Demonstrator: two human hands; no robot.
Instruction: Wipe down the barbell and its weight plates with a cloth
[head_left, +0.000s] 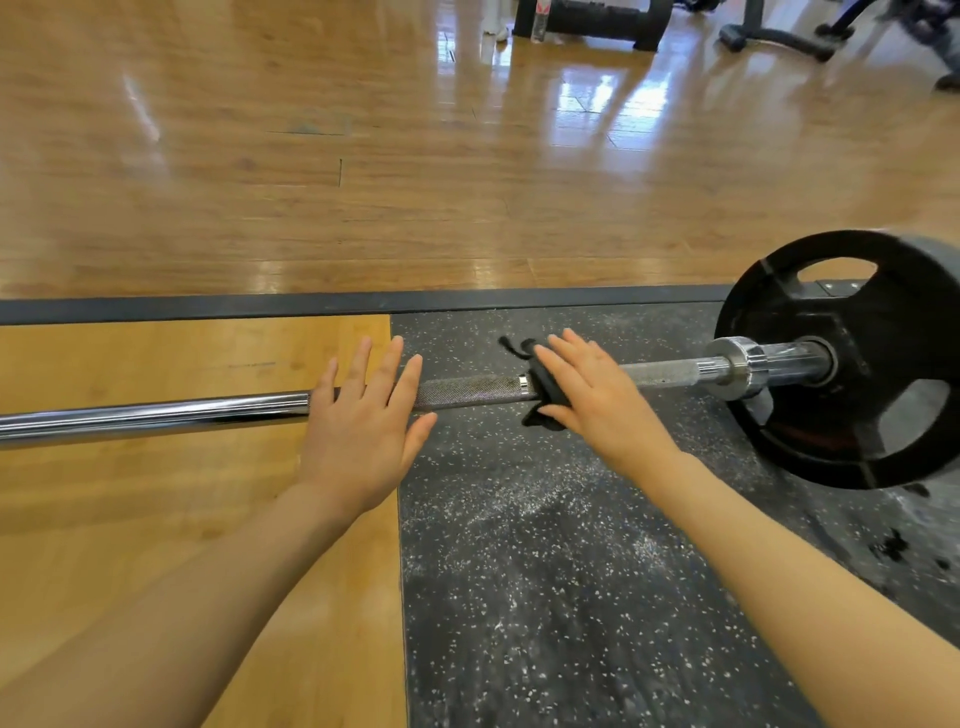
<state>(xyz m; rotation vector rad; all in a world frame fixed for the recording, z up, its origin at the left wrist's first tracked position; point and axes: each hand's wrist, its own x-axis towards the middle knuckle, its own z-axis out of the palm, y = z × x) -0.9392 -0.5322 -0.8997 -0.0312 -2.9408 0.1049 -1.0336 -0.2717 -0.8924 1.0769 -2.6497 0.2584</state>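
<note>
Barbell (156, 415) lying on the floor, running left to right across the lifting platform, with one black weight plate (852, 364) on its right end. Nearest the viewer, two bare forearms reach forward over the platform: a wooden panel (156, 519) at the left, speckled black rubber matting (571, 571) at the right, dusted with white chalk.

Left hand (363, 431) rests flat on the shaft where smooth chrome meets the knurled grip, fingers (358, 364) straight and spread apart, holding nothing. Right hand (597, 400) lies further right along the shaft, fingers straight and close together, pressing a small black cloth (540, 400) down onto the bar. The cloth drapes over the shaft, showing past the fingertips and under the thumb.

The step in hand appears to be wiping the shaft, with the left hand steadying it. The next move likely calls for sliding the cloth right, over the knurling towards the chrome collar (737, 364) and the plate, which looks not yet wiped.

Beyond the platform's dark front edge, glossy wooden floor (363, 156) stretches away to blurred gym equipment (587, 21) at the far side.
</note>
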